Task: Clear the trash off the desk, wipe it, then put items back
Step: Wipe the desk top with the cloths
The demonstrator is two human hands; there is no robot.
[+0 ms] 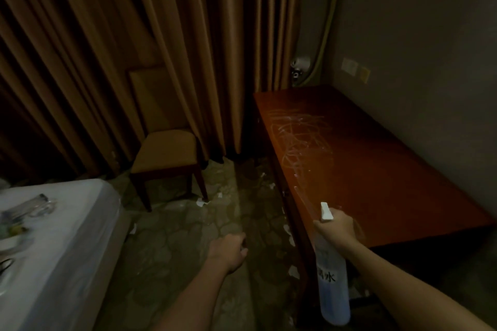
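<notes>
Left hand [230, 248] low, fingers loosely curled; right hand [336, 226] around spray bottle [332, 287].

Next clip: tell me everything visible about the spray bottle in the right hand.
The spray bottle is a slim, translucent plastic cylinder, bluish toward its base and apparently holding liquid. It has a white trigger head and a pale label with dark characters. The right hand grips it at the neck, just below the head. It is tilted, head pointing away toward the wooden desk, base nearest the camera, held in the air at the desk's near edge. Only the hand touches it.
</notes>
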